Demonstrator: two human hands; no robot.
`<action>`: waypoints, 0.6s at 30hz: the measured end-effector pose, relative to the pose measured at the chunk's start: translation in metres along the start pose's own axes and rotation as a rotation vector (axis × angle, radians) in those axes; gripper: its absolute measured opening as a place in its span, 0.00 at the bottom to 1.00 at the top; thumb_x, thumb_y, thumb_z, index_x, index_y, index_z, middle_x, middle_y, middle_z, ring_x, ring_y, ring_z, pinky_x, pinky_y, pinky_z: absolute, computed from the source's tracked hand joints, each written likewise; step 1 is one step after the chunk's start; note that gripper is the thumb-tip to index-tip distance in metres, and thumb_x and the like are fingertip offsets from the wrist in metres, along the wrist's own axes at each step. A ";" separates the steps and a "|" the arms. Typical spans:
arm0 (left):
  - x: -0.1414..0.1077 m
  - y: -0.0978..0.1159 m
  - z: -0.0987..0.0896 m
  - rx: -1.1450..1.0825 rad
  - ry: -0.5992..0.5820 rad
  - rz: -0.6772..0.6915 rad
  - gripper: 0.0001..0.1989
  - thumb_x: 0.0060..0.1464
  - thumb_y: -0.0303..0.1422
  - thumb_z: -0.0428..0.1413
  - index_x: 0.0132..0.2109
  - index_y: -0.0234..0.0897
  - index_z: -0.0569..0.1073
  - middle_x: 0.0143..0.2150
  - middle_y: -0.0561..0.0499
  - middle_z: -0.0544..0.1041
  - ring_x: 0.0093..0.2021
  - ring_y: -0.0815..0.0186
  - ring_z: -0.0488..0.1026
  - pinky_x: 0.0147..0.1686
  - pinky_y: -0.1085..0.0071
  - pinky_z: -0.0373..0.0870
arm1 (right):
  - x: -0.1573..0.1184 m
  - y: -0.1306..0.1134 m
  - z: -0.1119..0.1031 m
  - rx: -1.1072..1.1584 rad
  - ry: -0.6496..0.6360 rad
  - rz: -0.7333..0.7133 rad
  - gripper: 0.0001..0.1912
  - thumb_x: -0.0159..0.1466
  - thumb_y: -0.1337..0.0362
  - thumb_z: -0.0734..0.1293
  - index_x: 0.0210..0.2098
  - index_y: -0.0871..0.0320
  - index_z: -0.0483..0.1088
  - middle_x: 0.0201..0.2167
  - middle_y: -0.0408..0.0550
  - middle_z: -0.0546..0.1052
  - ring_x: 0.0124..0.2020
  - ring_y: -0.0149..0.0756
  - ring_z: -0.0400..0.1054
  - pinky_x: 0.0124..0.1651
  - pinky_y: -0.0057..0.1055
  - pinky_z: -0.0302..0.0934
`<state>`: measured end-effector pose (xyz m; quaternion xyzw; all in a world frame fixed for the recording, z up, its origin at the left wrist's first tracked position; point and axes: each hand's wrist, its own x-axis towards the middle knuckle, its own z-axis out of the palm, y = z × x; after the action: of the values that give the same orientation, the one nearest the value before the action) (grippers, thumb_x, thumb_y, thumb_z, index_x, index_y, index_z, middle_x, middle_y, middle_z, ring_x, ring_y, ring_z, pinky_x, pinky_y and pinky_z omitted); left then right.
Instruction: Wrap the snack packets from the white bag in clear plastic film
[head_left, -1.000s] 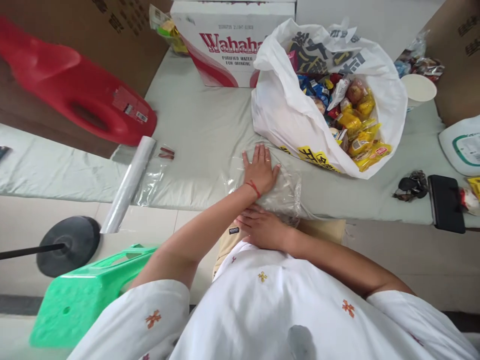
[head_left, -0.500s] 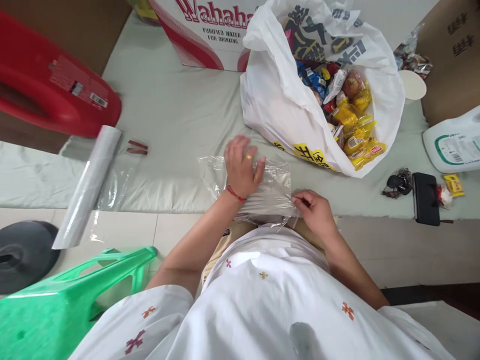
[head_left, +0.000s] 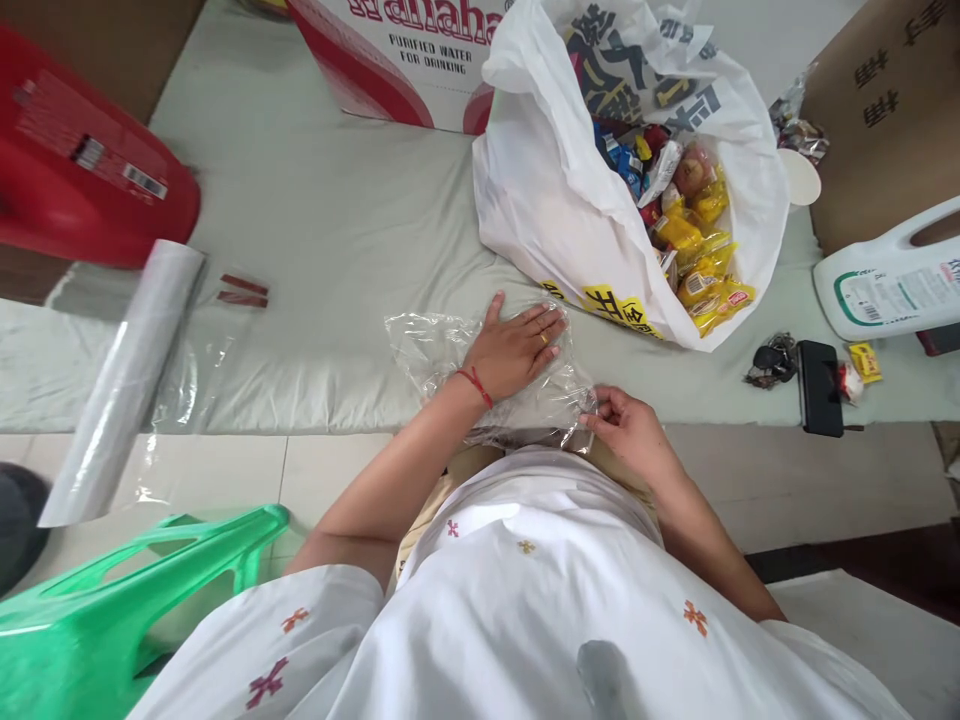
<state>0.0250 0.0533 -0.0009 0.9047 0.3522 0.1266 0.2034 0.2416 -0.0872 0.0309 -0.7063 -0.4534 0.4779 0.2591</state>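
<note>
A clear plastic bag [head_left: 435,345] lies crumpled at the front edge of the cloth-covered surface, partly over my lap. My left hand [head_left: 514,350], with a ring and a red string at the wrist, rests flat on it, fingers spread to the right. At the bag's right edge my right hand [head_left: 619,422] pinches the thin plastic between thumb and fingers. Behind them stands an open white bag [head_left: 555,210] with wrapped snacks [head_left: 694,240] inside, yellow, blue and red.
On the left are a roll of plastic bags [head_left: 124,385], red-brown strips [head_left: 244,290], a red jug [head_left: 90,160] and a green stool [head_left: 157,590]. To the right: a black phone [head_left: 820,388], keys [head_left: 772,360], a white bottle [head_left: 892,285]. A Wahaha box [head_left: 412,75] stands behind.
My left hand has turned and come down flat on the clear bag, fingers now to the right. My right hand still pinches the bag's edge. The view has shifted slightly.
</note>
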 end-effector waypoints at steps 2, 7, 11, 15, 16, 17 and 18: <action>0.000 0.001 0.000 0.005 0.006 -0.026 0.28 0.75 0.43 0.37 0.75 0.49 0.62 0.77 0.47 0.62 0.77 0.53 0.58 0.74 0.32 0.24 | -0.002 -0.002 -0.009 0.091 -0.002 0.019 0.22 0.54 0.45 0.76 0.36 0.57 0.79 0.28 0.44 0.77 0.30 0.34 0.67 0.36 0.32 0.63; 0.000 0.002 -0.003 -0.013 0.026 -0.073 0.28 0.75 0.43 0.35 0.76 0.47 0.60 0.77 0.47 0.60 0.77 0.52 0.57 0.73 0.30 0.24 | -0.001 -0.012 -0.046 0.120 0.024 0.062 0.26 0.50 0.40 0.79 0.30 0.57 0.76 0.23 0.40 0.71 0.25 0.29 0.58 0.30 0.29 0.54; -0.001 0.005 -0.007 -0.010 0.042 -0.129 0.28 0.75 0.42 0.35 0.75 0.46 0.61 0.77 0.47 0.60 0.78 0.52 0.56 0.73 0.29 0.24 | 0.004 -0.006 -0.040 0.108 -0.015 0.107 0.31 0.50 0.34 0.76 0.30 0.56 0.74 0.21 0.39 0.70 0.22 0.28 0.54 0.27 0.29 0.50; -0.002 0.007 -0.009 0.015 0.045 -0.163 0.29 0.75 0.42 0.35 0.76 0.48 0.59 0.78 0.48 0.59 0.78 0.52 0.55 0.74 0.30 0.24 | 0.005 0.004 -0.044 0.033 -0.042 0.062 0.26 0.54 0.37 0.74 0.28 0.54 0.74 0.22 0.44 0.74 0.24 0.34 0.61 0.29 0.34 0.55; -0.002 0.007 -0.009 0.024 0.043 -0.173 0.29 0.75 0.43 0.36 0.76 0.48 0.59 0.78 0.48 0.59 0.78 0.53 0.55 0.74 0.30 0.25 | 0.005 0.002 -0.053 0.010 -0.012 0.040 0.24 0.54 0.38 0.74 0.28 0.52 0.75 0.22 0.45 0.74 0.24 0.36 0.62 0.29 0.36 0.56; -0.001 0.006 -0.009 0.033 0.039 -0.180 0.29 0.74 0.43 0.36 0.76 0.48 0.58 0.78 0.48 0.59 0.78 0.53 0.55 0.75 0.31 0.26 | 0.005 -0.003 -0.065 -0.001 0.031 0.023 0.22 0.55 0.39 0.74 0.28 0.51 0.75 0.22 0.46 0.74 0.24 0.38 0.62 0.29 0.38 0.56; -0.001 0.006 -0.009 0.042 0.033 -0.185 0.29 0.74 0.43 0.37 0.77 0.48 0.58 0.78 0.48 0.59 0.78 0.53 0.55 0.75 0.31 0.26 | 0.008 -0.010 -0.078 -0.004 0.102 0.002 0.20 0.56 0.40 0.74 0.30 0.50 0.75 0.23 0.46 0.74 0.23 0.39 0.61 0.28 0.38 0.54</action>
<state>0.0241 0.0515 0.0098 0.8703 0.4400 0.1147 0.1892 0.3099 -0.0706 0.0678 -0.7306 -0.4398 0.4407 0.2801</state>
